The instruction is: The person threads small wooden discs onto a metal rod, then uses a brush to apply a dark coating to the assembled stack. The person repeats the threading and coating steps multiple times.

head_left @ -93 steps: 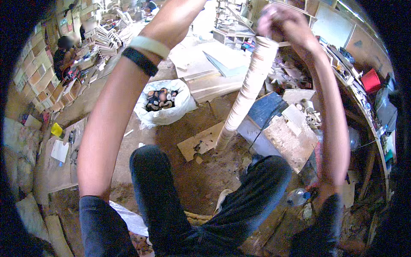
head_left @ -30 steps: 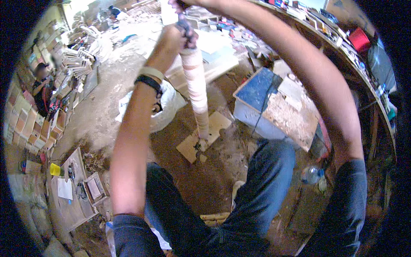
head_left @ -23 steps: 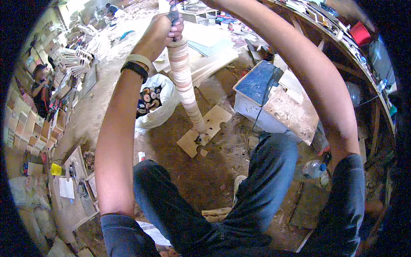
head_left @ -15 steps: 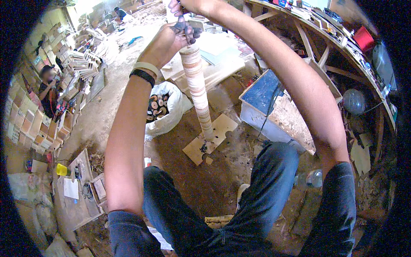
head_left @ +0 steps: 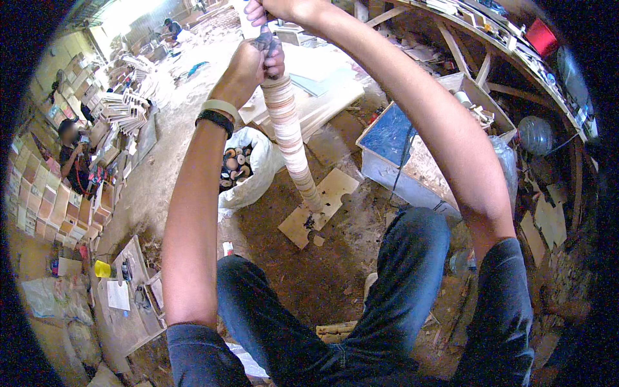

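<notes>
A tall stack of round wooden discs stands like a column on a flat wooden board lying on the dirt floor. My left hand is closed around the top of the stack. My right hand grips just above it, at the upper edge of the picture; what it holds there is partly cut off. Both arms reach far forward over my knees in dark jeans.
A white sack holding small wooden rounds sits left of the stack. A blue-topped box stands to the right. Wooden shelving curves along the right. Piles of boards and another person are at the far left.
The stack has stayed upright on its board while both hands kept hold of its top. The view has shifted slightly; my left hand sits a little lower on the stack.
</notes>
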### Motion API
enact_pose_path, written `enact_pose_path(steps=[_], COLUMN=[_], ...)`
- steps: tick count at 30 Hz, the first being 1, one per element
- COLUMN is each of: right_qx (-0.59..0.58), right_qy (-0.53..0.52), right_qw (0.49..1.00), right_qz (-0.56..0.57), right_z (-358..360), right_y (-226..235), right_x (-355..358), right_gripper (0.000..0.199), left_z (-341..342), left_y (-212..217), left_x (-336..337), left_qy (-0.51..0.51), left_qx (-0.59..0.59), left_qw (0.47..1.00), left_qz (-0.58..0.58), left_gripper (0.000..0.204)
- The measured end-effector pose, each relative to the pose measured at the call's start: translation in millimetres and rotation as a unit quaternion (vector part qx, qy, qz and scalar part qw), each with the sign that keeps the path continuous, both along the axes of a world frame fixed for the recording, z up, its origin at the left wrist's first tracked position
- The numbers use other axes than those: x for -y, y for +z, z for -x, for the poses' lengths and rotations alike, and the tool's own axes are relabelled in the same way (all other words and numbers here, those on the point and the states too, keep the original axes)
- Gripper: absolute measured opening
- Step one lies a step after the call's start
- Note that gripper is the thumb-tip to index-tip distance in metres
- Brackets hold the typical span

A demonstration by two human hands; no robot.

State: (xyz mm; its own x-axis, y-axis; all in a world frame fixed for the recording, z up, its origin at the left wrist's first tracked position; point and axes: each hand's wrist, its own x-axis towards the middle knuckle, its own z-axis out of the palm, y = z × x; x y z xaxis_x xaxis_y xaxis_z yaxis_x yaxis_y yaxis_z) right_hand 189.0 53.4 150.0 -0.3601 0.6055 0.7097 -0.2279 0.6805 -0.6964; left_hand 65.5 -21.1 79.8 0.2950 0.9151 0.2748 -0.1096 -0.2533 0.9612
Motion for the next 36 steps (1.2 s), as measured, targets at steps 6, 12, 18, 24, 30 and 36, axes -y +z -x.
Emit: enact_pose_path(steps=[6,12,18,24,30,36], right_qx=[0.032,0.237,0.209,0.380,0.528,0.577], right_qy=[-0.056,-0.269,-0.205,-0.295,-0.319,-0.244], right_qw=[0.995,0.914,0.932,0.870,0.783,0.779], right_qz=[-0.082,-0.188,-0.215,0.108,0.080,0.004], right_z=[-2,-58,-207,-300,-322,-335], right_y=[-9,0,-100,-301,-438,-457], right_x=[5,57,190,265,286,279], right_gripper=[0.022,0.039,0.027,0.030,0.074,0.053], left_z=[9,36,14,-19,-7,7], left_y=[-28,-48,-30,-21,-27,-22], left_x=[-11,-32,-24,-19,-28,-24], left_qy=[0.129,0.376,0.230,0.224,0.214,0.253], left_qx=[-0.009,-0.207,0.102,0.103,0.066,0.099], left_qw=[0.986,0.864,0.963,0.964,0.965,0.956], left_qz=[-0.103,-0.262,-0.095,-0.100,-0.134,-0.111], left_gripper=[0.032,0.021,0.031,0.037,0.030,0.032])
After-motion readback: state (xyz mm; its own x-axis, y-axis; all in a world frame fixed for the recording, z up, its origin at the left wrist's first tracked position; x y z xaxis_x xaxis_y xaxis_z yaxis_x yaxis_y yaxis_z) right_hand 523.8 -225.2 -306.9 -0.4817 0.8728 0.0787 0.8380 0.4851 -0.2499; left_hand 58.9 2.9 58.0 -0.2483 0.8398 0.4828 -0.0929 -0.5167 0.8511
